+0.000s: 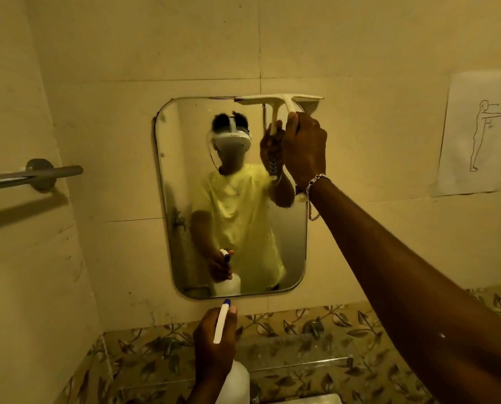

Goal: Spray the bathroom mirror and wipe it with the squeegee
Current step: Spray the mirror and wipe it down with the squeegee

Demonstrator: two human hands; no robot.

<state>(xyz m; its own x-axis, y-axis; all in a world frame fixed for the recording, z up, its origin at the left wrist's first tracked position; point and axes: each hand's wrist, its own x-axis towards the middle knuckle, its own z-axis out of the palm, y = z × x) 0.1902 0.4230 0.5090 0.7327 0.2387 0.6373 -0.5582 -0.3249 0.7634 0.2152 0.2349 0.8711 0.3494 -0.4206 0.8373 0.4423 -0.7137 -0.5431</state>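
Observation:
A rounded rectangular mirror (185, 158) hangs on the tiled wall, its glass hazy and reflecting a person in a yellow shirt. My right hand (304, 150) is raised and grips the handle of a white squeegee (281, 100), whose blade lies flat along the mirror's top right edge. Below the mirror my left hand (214, 342) holds a white spray bottle (233, 383) by its neck, the white trigger head with a blue nozzle tip pointing up toward the glass.
A grey towel bar (30, 176) juts from the left wall. A paper sheet with a line drawing of a figure (476, 135) is taped to the right wall. Leaf-patterned tiles (316, 345) and a glass shelf edge run below the mirror.

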